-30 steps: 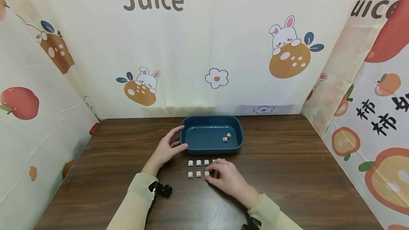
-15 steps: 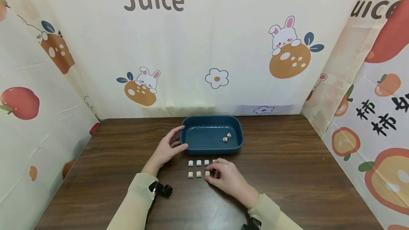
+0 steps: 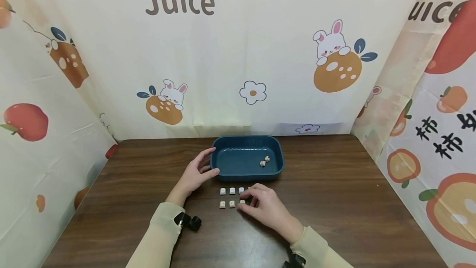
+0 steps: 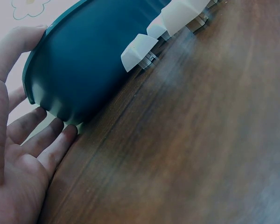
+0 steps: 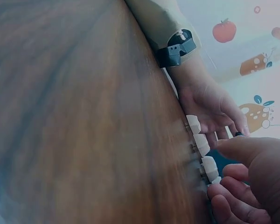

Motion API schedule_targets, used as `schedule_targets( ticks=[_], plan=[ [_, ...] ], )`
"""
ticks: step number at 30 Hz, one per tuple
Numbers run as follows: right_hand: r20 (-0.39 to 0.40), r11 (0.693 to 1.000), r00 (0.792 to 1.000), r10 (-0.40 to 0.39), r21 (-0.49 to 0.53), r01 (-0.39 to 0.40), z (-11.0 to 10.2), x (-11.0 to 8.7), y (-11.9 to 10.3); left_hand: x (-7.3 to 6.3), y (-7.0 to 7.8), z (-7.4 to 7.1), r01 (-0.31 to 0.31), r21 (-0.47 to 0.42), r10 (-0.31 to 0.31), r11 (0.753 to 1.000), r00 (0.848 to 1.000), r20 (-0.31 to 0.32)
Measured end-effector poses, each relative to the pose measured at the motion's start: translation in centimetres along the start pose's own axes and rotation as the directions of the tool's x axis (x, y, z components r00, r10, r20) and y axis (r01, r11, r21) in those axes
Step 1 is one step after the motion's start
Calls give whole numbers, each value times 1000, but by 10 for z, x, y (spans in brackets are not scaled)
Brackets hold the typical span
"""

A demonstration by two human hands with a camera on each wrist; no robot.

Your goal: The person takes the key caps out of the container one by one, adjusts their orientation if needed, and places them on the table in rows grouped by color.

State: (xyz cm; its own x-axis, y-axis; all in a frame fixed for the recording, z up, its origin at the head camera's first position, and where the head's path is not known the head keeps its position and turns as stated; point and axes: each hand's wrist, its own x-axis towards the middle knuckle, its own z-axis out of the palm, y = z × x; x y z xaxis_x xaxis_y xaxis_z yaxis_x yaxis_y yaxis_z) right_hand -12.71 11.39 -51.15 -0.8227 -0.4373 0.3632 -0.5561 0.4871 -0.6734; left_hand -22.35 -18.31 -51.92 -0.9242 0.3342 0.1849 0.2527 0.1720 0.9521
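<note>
In the head view, my left hand rests against the left end of a dark blue tray, thumb and fingers spread and touching its wall. The left wrist view shows these fingertips against the tray's side. My right hand is over the right end of the front row of white keycaps. Its thumb and index finger are on either side of a keycap, partly hidden by them. In the right wrist view, that keycap stands between thumb and fingers.
Other keycaps, such as a front-row keycap and a back-row keycap, stand in two rows before the tray. Two small pale pieces lie inside the tray. A printed curtain borders the brown wooden table.
The right thumb has shifted slightly across the front of the keycap, covering more of it. The left hand stays at the tray. The head view has tilted very slightly.
</note>
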Motion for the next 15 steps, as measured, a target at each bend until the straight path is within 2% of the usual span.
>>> schedule_targets(
  ticks=[8,15],
  plan=[
    [-26,998,998,-64,-1,64,-12,6,-17,-1,1,0,-1,5,1,1000,1000,0],
    [-43,989,993,-113,-96,108,-43,29,-27,-2,3,2,-13,9,13,1000,1000,-4]
  ],
)
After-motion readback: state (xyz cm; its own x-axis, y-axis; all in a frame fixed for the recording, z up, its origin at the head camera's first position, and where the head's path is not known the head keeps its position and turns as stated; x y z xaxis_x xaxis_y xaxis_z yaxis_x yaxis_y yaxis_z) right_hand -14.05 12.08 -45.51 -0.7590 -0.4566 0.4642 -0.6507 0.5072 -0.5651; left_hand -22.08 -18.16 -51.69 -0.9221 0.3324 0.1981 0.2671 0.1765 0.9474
